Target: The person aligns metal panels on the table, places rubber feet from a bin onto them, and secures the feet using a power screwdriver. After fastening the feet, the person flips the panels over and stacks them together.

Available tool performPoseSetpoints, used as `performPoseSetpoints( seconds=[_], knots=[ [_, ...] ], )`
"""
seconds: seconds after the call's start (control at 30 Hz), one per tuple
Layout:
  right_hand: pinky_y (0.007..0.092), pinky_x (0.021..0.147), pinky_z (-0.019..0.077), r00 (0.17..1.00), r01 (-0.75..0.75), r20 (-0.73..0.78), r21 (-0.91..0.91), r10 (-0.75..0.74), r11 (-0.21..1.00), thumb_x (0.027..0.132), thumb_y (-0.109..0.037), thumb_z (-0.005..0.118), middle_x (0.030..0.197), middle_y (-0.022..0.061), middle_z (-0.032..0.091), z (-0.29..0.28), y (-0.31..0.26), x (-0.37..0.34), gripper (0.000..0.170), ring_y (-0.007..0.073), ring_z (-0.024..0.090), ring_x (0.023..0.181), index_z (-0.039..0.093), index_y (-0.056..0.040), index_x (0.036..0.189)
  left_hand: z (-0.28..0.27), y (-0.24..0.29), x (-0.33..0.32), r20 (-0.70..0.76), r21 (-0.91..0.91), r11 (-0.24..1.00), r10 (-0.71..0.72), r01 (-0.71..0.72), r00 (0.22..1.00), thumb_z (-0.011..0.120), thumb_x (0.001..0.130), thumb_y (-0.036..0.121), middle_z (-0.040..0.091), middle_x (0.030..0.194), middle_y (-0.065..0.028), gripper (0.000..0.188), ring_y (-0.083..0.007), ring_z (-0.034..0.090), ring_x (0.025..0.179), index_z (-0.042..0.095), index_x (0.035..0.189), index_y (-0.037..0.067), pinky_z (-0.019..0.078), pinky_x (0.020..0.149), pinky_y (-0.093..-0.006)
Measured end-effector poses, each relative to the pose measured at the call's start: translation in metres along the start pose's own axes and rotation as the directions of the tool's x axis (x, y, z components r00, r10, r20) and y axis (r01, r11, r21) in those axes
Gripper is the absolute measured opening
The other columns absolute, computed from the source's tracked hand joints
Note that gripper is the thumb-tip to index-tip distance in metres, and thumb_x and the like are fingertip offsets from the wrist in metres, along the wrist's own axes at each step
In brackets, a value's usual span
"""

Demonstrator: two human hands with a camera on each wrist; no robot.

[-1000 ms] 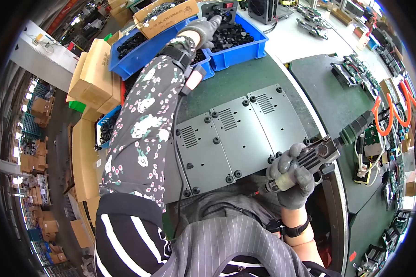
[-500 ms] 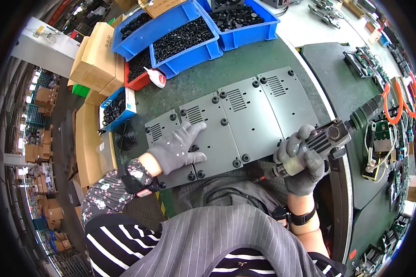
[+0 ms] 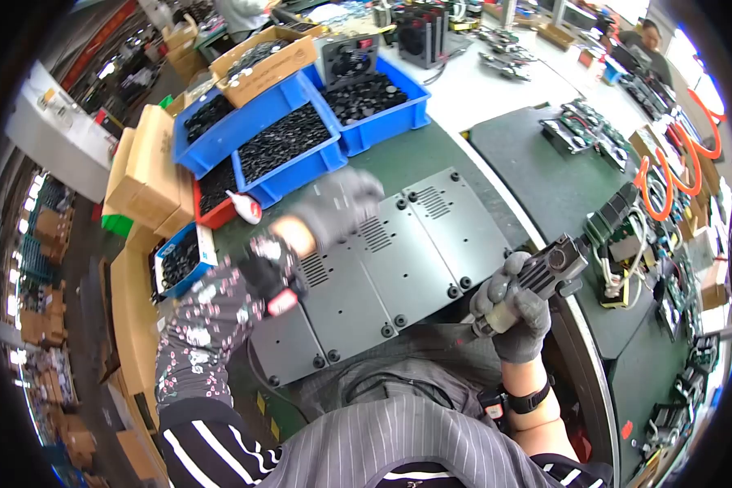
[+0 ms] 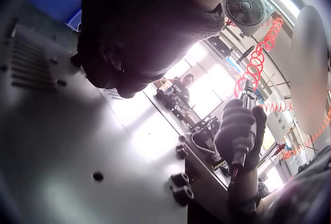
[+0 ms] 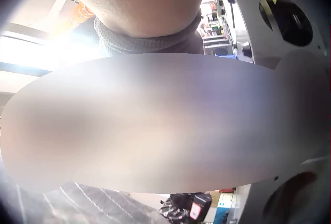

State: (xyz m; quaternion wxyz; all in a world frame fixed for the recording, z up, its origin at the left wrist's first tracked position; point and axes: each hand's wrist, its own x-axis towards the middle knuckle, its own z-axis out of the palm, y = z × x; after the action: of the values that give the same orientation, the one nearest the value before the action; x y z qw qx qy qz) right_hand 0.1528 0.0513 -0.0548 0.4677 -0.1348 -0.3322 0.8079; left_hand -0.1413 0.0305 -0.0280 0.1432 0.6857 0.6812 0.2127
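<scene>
My gloved left hand (image 3: 343, 205) is over the upper left of a row of grey metal panels (image 3: 419, 272), blurred by motion. In the left wrist view its fingers (image 4: 121, 74) curl downward, dark and close over the slotted panel; I cannot tell whether they hold anything. My gloved right hand (image 3: 512, 309) grips a power screwdriver (image 3: 551, 264) beyond the panels' right end, its bit pointing down and left. Black round feet (image 3: 394, 325) sit in pairs along the panels' edges. A large blurred patch hides the right hand in the right wrist view.
Blue bins (image 3: 289, 154) of small black parts stand at the back, with a red bin (image 3: 211, 195) and a white bottle (image 3: 246, 207) beside them. Cardboard boxes (image 3: 150, 163) line the left. An orange coiled hose (image 3: 659, 191) hangs at right, above circuit boards (image 3: 581, 130).
My left hand came from the bins down onto the left panels, then moved up toward their slotted edge. A black foot mid-panel no longer shows. The right hand keeps gripping the screwdriver.
</scene>
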Motion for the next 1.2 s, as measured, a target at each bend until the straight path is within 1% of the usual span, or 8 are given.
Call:
performPoseSetpoints(
  seconds=[0.2,0.4,0.57,0.77,0.83,0.9,1.0,1.2],
  knots=[
    [0.0332,0.059,0.0466,0.973,0.152,-0.143,-0.19,-0.18,0.97,0.073,-0.018,0.059,0.076,0.0086,0.052,-0.029,-0.038,-0.009,0.037,0.0226,0.056,0.065,0.044,-0.0038,0.103,-0.064,-0.005,0.083,-0.379,-0.001,0.986,-0.154,0.166,0.912,0.061,0.078,0.035,0.061,0.103,-0.0119,0.054,-0.0229,0.057,0.094,0.05,0.123,0.008,0.043,0.083,-0.0338],
    [0.03,0.067,0.0474,0.817,0.292,-0.246,-0.604,-0.522,0.742,0.069,-0.001,0.057,0.089,0.008,0.054,-0.081,-0.093,-0.021,0.035,0.0179,0.056,0.076,0.047,-0.0058,0.102,-0.039,0.073,-0.011,-0.132,-0.062,0.998,0.004,-0.012,0.991,0.06,0.079,0.01,0.064,0.091,-0.0104,0.025,-0.0148,0.061,0.082,0.06,0.103,0.0,0.0476,0.072,-0.0285],
    [0.029,0.067,0.0463,0.819,0.19,-0.277,-0.696,-0.503,0.693,0.071,0.0,0.059,0.088,0.0057,0.051,-0.111,-0.082,-0.02,0.031,0.0155,0.055,0.076,0.049,-0.006,0.1,-0.006,0.104,-0.106,0.137,0.006,0.985,0.168,-0.17,0.976,0.064,0.074,0.011,0.061,0.083,-0.0131,0.02,-0.0284,0.059,0.073,0.062,0.093,0.004,0.0478,0.065,-0.0354],
    [0.0225,0.057,0.0457,0.83,0.259,-0.175,-0.72,-0.529,0.644,0.07,0.004,0.063,0.082,0.0017,0.055,-0.142,-0.038,-0.006,0.03,0.0088,0.053,0.063,0.05,-0.0048,0.096,0.042,0.1,-0.203,0.526,-0.206,0.85,-0.322,0.485,0.788,0.063,0.078,0.018,0.064,0.083,-0.0117,0.019,-0.0222,0.063,0.073,0.067,0.093,0.007,0.0499,0.066,-0.0327],
    [0.023,0.062,0.046,0.824,0.224,-0.094,-0.852,-0.559,0.473,0.069,-0.002,0.066,0.082,0.002,0.056,-0.15,-0.027,-0.004,0.031,0.0083,0.053,0.066,0.052,-0.0034,0.095,0.058,0.092,-0.223,0.565,-0.233,0.595,-0.561,0.769,0.605,0.057,0.082,0.017,0.062,0.079,-0.0056,0.037,-0.01,0.059,0.072,0.055,0.115,-0.001,0.0476,0.067,-0.026],
    [0.0233,0.064,0.0458,0.872,0.07,-0.012,-0.986,-0.49,0.149,0.066,-0.008,0.068,0.08,0.0013,0.057,-0.149,-0.032,-0.009,0.03,0.0071,0.054,0.071,0.057,-0.0018,0.093,0.084,0.064,-0.26,0.454,-0.438,0.389,-0.683,0.811,0.573,0.054,0.085,0.017,0.058,0.078,-0.0031,0.043,-0.0083,0.053,0.066,0.047,0.122,-0.003,0.0452,0.065,-0.0236],
    [0.0387,0.075,0.0464,0.794,0.24,0.363,-0.924,-0.488,-0.298,0.06,-0.012,0.071,0.083,0.01,0.059,-0.142,-0.037,-0.006,0.035,0.0274,0.058,0.082,0.058,-0.0043,0.092,0.106,0.046,-0.284,0.495,-0.625,0.078,-0.73,0.777,0.472,0.051,0.087,0.018,0.057,0.082,-0.0026,0.039,-0.0086,0.049,0.065,0.048,0.121,-0.001,0.0429,0.063,-0.0228],
    [0.0445,0.087,0.0399,0.799,0.112,0.434,-0.788,-0.416,-0.605,0.06,-0.019,0.072,0.098,0.0137,0.058,-0.115,-0.038,-0.011,0.049,0.0344,0.053,0.099,0.056,-0.0047,0.105,0.151,0.058,-0.263,0.092,-0.918,0.152,-0.816,0.365,0.571,0.052,0.089,0.027,0.059,0.084,-0.0051,0.023,-0.0106,0.053,0.07,0.056,0.093,0.004,0.0447,0.067,-0.0245]
  ],
)
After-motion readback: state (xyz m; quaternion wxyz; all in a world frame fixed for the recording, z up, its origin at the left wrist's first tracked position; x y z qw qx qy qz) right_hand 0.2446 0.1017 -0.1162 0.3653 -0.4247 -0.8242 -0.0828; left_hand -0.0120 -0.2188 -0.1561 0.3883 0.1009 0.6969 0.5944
